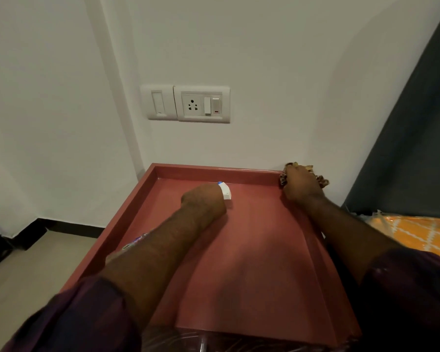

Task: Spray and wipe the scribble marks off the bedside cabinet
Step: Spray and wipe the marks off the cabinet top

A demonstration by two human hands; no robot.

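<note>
The bedside cabinet [252, 250] has a reddish-pink top with a raised rim on three sides. My left hand [203, 199] hovers over the far middle of the top, closed around a spray bottle [226, 191]; only its white nozzle with a blue tip shows past my fingers. My right hand [301, 185] rests at the far right corner of the rim, pressing a crumpled brown patterned cloth [321, 180] against it. No scribble marks are visible on the exposed surface.
A white wall with a switch and socket plate [188, 104] stands directly behind the cabinet. A dark curtain [412, 138] hangs at the right above an orange patterned bed cover [417, 232]. Beige floor [23, 265] lies to the left.
</note>
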